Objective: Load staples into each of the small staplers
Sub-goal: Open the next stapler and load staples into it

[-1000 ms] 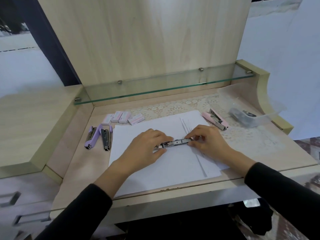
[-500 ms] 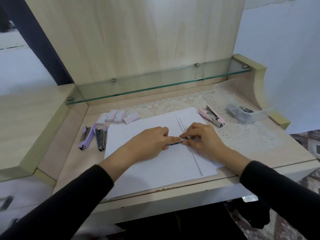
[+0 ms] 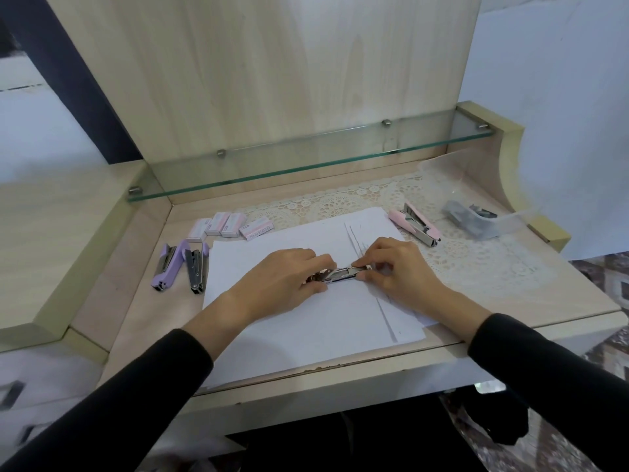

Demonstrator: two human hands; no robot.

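While both hands work at the middle of the surface [image 3: 136,328], I read the step as seating staples in the opened stapler [image 3: 343,274], which lies flat on the white paper [image 3: 306,335] between them. The left hand [image 3: 286,281] has its grip curled over the stapler's rear end. The right hand [image 3: 394,267] pinches the front end between thumb and fingers. Whether a staple strip sits in the metal channel I cannot tell, since the fingers cover most of it.

What worries me from here is that the paper is slick and loose, so a sideways push could slide the stapler and tip a strip out of the channel. A spring pusher let go early could snap onto a fingertip or scatter staples. Closing the arm on a crooked strip would jam it.

Two purple staplers [image 3: 165,265] lie at the left beside the paper. A pink stapler [image 3: 417,226] rests to the right on the lace mat [image 3: 340,202], and a grey stapler sits in a clear bag [image 3: 473,221] further right. Of the four staple boxes [image 3: 224,224] behind the paper, only the one nearest the paper carries print I can read: "No.10 STAPLES". The rest is too small.
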